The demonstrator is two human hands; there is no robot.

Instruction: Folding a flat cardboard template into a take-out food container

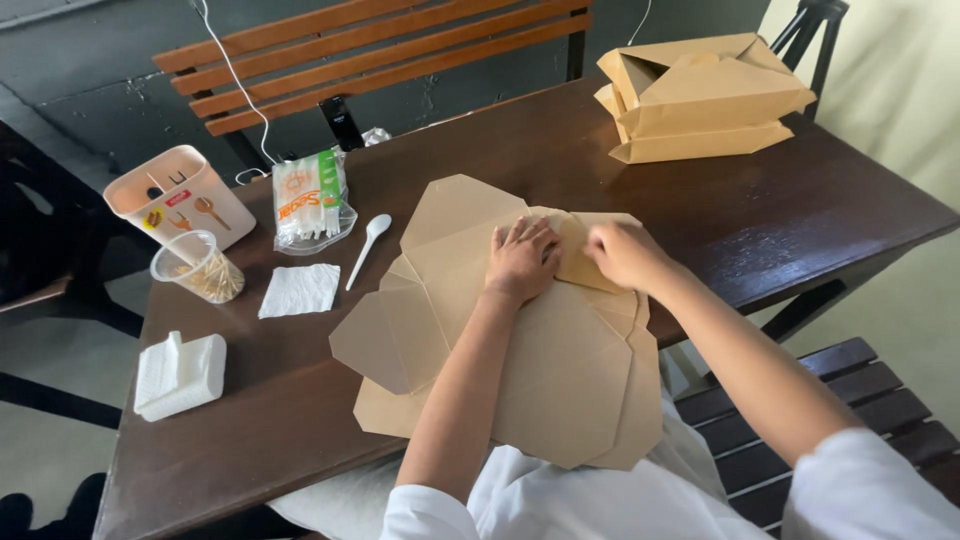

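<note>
We find the flat cardboard box [520, 340] barely folded: our left hand [520, 262] presses it open-palmed, right hand [625, 255] pinches a flap [575, 255]; finished boxes [700, 100] wait stacked.

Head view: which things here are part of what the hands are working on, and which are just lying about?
In hand:
flat brown paper box blank, pressed by the left hand and right hand
stack of folded brown boxes

Lying about:
white plastic spoon
paper napkin
napkin stack
cup of toothpicks
bag of plastic cutlery
cutlery holder
</note>
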